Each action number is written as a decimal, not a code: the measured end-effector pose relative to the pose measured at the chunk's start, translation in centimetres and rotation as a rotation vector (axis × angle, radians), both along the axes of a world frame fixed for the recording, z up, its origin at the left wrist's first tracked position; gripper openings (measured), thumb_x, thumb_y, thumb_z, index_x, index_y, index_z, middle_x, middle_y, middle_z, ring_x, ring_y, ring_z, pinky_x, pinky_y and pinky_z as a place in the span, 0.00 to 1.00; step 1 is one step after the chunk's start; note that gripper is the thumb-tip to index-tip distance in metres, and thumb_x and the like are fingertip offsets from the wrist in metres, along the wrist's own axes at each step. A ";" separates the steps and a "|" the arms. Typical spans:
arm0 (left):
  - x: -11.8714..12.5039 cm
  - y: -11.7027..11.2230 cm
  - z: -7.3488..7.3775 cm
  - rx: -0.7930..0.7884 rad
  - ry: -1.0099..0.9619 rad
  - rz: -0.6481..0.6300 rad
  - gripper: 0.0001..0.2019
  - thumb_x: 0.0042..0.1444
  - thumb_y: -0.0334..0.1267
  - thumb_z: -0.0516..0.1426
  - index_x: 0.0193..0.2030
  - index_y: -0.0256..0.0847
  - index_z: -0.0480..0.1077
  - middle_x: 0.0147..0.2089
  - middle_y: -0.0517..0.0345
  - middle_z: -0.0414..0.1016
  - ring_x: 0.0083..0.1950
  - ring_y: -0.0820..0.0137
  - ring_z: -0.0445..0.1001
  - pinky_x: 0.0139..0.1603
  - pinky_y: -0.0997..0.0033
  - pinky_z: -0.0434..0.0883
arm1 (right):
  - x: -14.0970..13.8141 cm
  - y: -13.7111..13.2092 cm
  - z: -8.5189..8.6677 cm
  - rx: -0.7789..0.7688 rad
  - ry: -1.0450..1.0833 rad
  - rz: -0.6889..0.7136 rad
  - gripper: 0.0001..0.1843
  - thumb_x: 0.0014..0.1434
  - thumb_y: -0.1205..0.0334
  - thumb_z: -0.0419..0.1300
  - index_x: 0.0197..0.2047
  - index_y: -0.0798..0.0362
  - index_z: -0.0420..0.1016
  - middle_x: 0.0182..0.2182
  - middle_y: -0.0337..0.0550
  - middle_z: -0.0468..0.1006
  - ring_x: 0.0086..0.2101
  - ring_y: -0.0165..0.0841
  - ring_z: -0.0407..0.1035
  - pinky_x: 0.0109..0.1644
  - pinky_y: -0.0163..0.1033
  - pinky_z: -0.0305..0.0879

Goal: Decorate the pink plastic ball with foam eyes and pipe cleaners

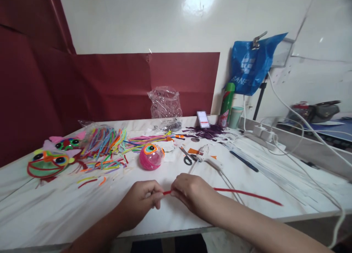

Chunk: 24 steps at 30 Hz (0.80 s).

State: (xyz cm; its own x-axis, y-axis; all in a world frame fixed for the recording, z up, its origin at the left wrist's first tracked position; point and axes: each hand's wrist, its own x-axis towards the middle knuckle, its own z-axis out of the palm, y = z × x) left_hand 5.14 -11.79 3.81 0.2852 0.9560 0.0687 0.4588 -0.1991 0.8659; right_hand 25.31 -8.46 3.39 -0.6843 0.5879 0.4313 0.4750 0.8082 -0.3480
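Note:
Both my hands hold one red pipe cleaner low over the white table. My left hand pinches its left end with closed fingers. My right hand is closed around it just to the right, and the rest of the stem trails off to the right across the table. Behind my hands sits a pink ball with a painted eye.
Two fish-like craft pieces lie at the left beside a pile of coloured pipe cleaners. Scissors and a glue gun lie mid-table. A clear bag, spray can, blue bag and white cables stand behind and right.

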 end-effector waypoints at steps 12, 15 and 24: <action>-2.7 -0.4 -2.1 -0.042 -0.212 0.056 0.17 0.52 0.52 0.57 0.24 0.40 0.66 0.15 0.65 0.64 0.19 0.75 0.56 0.24 0.75 0.54 | 5.8 0.5 1.7 -0.934 0.292 0.098 0.23 0.52 0.41 0.62 0.23 0.53 0.67 0.16 0.33 0.67 0.18 0.25 0.56 0.24 0.33 0.54; -2.7 -0.2 -2.5 -0.043 -0.180 0.061 0.16 0.53 0.50 0.56 0.24 0.40 0.65 0.15 0.66 0.63 0.19 0.76 0.56 0.24 0.75 0.55 | 6.6 1.1 1.5 -0.931 0.275 0.072 0.24 0.52 0.39 0.61 0.23 0.53 0.69 0.17 0.35 0.69 0.19 0.27 0.60 0.26 0.34 0.58; 0.7 -0.3 -0.6 0.015 -0.091 0.079 0.12 0.51 0.45 0.56 0.23 0.41 0.65 0.15 0.65 0.65 0.19 0.74 0.60 0.24 0.74 0.56 | 2.1 -0.8 1.4 -0.131 0.158 -0.017 0.13 0.60 0.58 0.57 0.46 0.52 0.74 0.42 0.52 0.79 0.42 0.41 0.72 0.46 0.43 0.66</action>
State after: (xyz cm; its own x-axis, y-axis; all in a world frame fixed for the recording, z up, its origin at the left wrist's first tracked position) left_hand 5.87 -12.13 3.19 0.2009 0.9739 0.1055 0.3930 -0.1787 0.9020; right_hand 27.36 -9.29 4.82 -0.6040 0.6566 0.4517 0.4193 0.7438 -0.5205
